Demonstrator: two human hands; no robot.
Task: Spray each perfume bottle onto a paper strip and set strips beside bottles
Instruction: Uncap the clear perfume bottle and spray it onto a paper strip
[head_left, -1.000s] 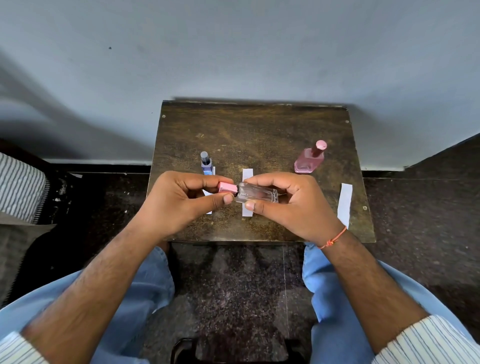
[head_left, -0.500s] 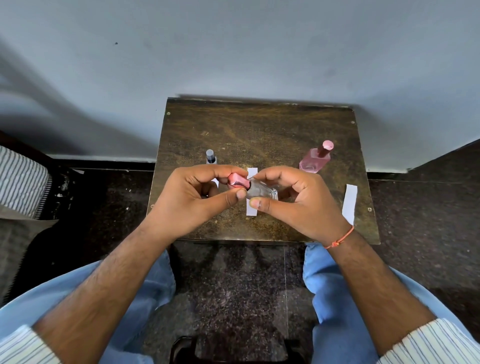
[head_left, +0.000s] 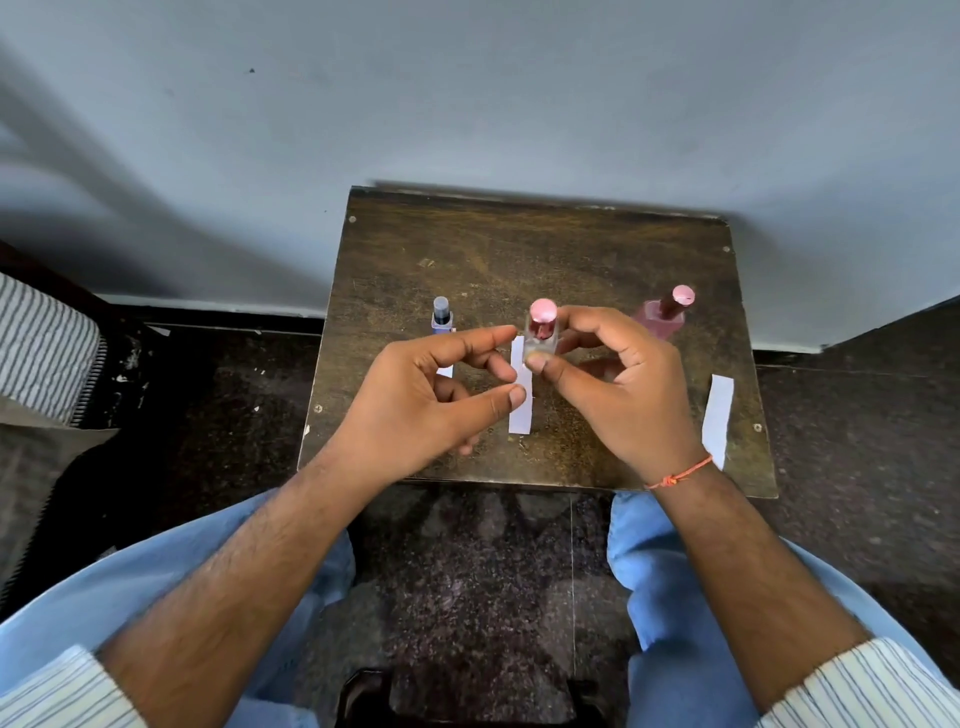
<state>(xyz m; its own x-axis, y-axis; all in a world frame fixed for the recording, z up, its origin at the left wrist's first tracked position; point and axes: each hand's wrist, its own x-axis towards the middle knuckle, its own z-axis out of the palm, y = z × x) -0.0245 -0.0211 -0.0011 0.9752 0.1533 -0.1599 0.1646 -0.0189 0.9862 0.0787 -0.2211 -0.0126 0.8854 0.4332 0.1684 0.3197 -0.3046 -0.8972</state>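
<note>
Head view, small wooden table (head_left: 519, 249). Right hand (head_left: 618, 395): thumb and fingers pinch the clear bottle (head_left: 540, 340), pink cap on, upright above the middle strip (head_left: 521, 410). Left hand (head_left: 415, 400): fingers loosely spread, holding nothing, just beside the bottle. Blue bottle (head_left: 442, 318) and pink bottle (head_left: 662, 314) stand behind; right strip (head_left: 718, 415) lies at the table edge. Step, by my reckoning: middle bottle being handled. Whether it was sprayed I cannot tell.

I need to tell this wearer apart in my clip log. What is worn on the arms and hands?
Both forearms are bare, with pale, thin-striped sleeves pushed up near the elbows. An orange thread bracelet circles the wrist of the right hand. The left hand wears nothing.
</note>
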